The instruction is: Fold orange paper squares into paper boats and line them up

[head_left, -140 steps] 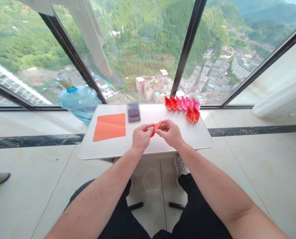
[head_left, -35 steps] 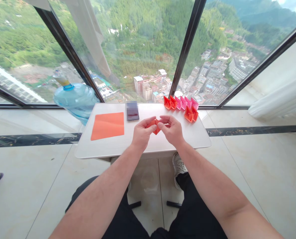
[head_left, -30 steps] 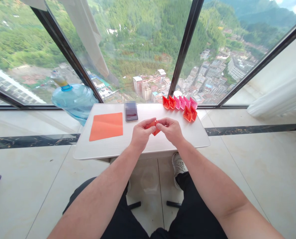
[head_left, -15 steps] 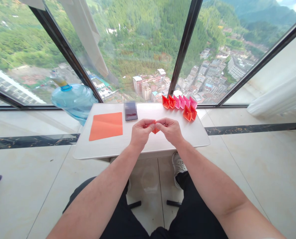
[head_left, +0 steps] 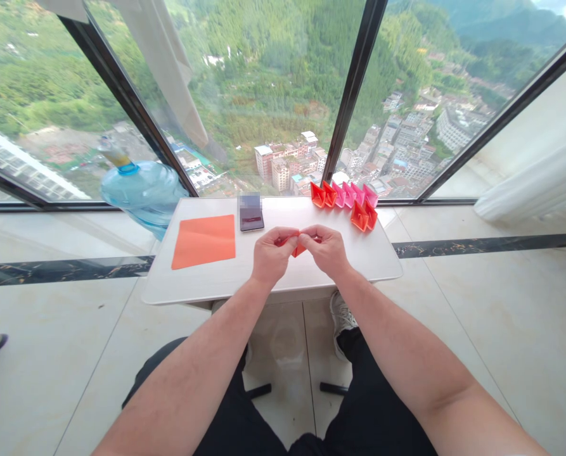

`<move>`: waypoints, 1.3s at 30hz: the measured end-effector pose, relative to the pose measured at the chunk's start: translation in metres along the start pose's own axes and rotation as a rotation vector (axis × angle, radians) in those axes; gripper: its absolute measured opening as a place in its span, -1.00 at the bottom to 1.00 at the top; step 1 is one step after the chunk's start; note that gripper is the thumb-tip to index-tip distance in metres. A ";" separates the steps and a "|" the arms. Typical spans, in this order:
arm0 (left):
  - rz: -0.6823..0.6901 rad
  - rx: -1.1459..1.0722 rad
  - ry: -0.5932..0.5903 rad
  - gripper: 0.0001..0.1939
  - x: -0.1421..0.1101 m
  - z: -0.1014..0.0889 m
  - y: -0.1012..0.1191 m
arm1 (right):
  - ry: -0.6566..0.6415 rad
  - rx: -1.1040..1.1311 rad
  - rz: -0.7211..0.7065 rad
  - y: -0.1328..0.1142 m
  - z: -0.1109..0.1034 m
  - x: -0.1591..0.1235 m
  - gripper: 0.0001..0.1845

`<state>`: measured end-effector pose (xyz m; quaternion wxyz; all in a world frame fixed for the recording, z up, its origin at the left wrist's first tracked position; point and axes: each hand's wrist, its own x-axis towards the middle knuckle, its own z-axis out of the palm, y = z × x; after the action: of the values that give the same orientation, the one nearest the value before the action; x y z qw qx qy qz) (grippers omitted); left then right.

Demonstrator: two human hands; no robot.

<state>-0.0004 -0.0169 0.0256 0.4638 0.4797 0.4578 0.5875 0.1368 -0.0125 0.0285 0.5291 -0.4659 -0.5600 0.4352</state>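
Observation:
Pinched between both my hands is a small folded piece of orange-red paper (head_left: pixel 298 249), held just above the near part of the white table. My left hand (head_left: pixel 273 252) grips its left side, thumb toward the middle. On the other side, my right hand (head_left: pixel 328 248) has thumb and fingers closed on it, and the thumbs almost meet. Fingers cover most of the paper, so its full shape is hidden. Beyond my right hand stand several folded paper boats, with pink ones (head_left: pixel 349 195) and orange-red ones (head_left: pixel 361 217) among them.
A flat stack or sheet of orange paper (head_left: pixel 204 242) lies on the table's (head_left: pixel 216 285) left side. Behind it, a phone (head_left: pixel 251 215) rests near the back edge. A large blue water bottle (head_left: pixel 142 190) leans beside the table by the windows.
Both hands keep their grip on the folded paper in nearly the same place. The whole view shifts very slightly; nothing else visibly differs.

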 end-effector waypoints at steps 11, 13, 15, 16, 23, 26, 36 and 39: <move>0.002 0.041 -0.032 -0.84 0.001 -0.003 0.001 | 0.034 -0.073 0.027 0.000 -0.004 0.003 -0.83; -0.008 0.057 -0.033 -0.81 0.001 -0.003 0.001 | 0.038 -0.081 0.033 0.000 -0.004 0.003 -0.83; -0.024 0.060 -0.027 -0.73 0.002 -0.003 0.001 | 0.045 -0.063 0.037 0.000 -0.004 0.003 -0.82; -0.035 0.056 -0.028 -0.69 0.002 -0.003 0.001 | 0.053 -0.045 0.039 0.001 -0.003 0.003 -0.82; -0.130 0.108 -0.097 -0.74 0.002 -0.005 0.005 | 0.126 0.003 0.045 0.003 -0.005 0.006 -0.80; -0.126 0.096 -0.126 -0.71 0.002 -0.006 0.004 | 0.041 0.043 0.097 0.001 -0.006 0.006 -0.75; -0.297 -0.005 -0.223 -0.61 -0.003 -0.001 0.003 | 0.039 0.057 0.128 -0.002 -0.005 0.006 -0.79; -0.305 0.009 -0.232 -0.59 -0.002 0.000 0.003 | 0.034 0.035 0.143 -0.002 -0.005 0.006 -0.79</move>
<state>-0.0004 -0.0194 0.0278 0.5949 0.4715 0.4712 0.4491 0.1411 -0.0066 0.0317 0.5142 -0.5028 -0.5086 0.4734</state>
